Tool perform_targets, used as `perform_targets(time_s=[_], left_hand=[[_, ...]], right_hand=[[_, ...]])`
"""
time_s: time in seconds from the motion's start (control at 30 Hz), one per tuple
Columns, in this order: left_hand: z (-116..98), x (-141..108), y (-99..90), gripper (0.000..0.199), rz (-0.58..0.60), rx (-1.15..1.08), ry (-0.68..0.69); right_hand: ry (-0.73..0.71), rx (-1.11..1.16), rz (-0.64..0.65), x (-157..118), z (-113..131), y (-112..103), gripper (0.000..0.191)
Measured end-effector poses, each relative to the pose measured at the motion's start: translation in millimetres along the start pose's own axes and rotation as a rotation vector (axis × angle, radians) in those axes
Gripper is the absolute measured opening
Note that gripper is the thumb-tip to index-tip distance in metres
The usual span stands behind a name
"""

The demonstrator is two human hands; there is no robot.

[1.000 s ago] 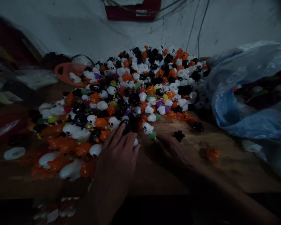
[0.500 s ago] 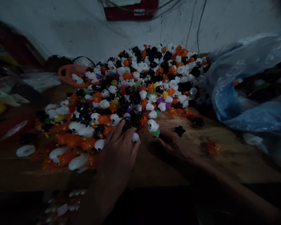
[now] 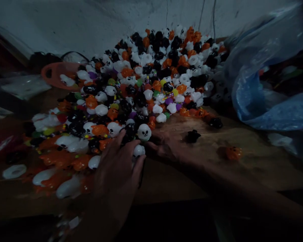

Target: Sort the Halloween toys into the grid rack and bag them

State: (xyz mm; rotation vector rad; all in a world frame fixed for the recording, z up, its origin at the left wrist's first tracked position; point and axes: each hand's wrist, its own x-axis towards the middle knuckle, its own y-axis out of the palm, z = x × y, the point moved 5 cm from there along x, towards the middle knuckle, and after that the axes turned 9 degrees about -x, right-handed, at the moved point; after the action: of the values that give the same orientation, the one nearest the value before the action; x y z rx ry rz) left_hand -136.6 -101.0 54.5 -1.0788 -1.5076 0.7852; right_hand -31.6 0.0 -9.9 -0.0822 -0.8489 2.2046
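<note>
My right hand (image 3: 165, 146) is closed at the front edge of the pile, its fingertips on a white toy with a black skull-like face (image 3: 144, 132) and a green part under it. Just left of it is my left hand (image 3: 118, 163), its thumb and fingers bent around a second small white toy (image 3: 138, 151). A black toy (image 3: 130, 131) lies beyond the left fingertips. Around both hands spreads a heap of small glossy white, orange and black toys (image 3: 101, 110). The undersides of both hands are hidden or dark.
A black star-like piece (image 3: 193, 135) and an orange toy (image 3: 233, 153) lie on the wooden table (image 3: 257, 168) to the right. A clear-blue plastic bag (image 3: 252, 107) stands behind them. An orange basket (image 3: 54, 75) sits at the left back, before the wall.
My right hand has moved left with the skull-faced toy, toward my left hand. The toy's face now points at me. The whole view has shifted slightly.
</note>
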Motion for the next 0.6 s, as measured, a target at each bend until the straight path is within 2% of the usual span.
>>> perform_targets(time_s=[0.1, 0.17, 0.27, 0.37, 0.5, 0.6], left_hand=[[-0.9, 0.5, 0.8, 0.029, 0.018, -0.018, 0.008], [-0.7, 1.5, 0.0, 0.032, 0.013, -0.046, -0.037], [-1.3, 2.9, -1.3, 0.049, 0.036, -0.121, -0.139], [-5.8, 3.1, -4.0, 0.058, 0.100, -0.162, -0.143], [-3.0, 4.9, -20.1, 0.055, 0.076, -0.190, -0.161], [1.7, 14.4, -38.6, 0.045, 0.013, -0.195, -0.185]], right_hand=[[-0.024, -0.136, -0.016, -1.7, -1.0, 1.7, 0.010], [-0.067, -0.209, -0.017, -3.1, 0.5, 4.2, 0.010], [-0.112, -0.243, 0.005, -4.8, 1.0, 9.5, 0.010], [-0.134, -0.201, -0.001, -5.4, -0.8, 11.6, 0.010], [-0.130, -0.174, 0.000, -2.0, -3.9, 12.6, 0.014], [-0.129, -0.186, -0.015, 3.4, -4.7, 14.4, 0.015]])
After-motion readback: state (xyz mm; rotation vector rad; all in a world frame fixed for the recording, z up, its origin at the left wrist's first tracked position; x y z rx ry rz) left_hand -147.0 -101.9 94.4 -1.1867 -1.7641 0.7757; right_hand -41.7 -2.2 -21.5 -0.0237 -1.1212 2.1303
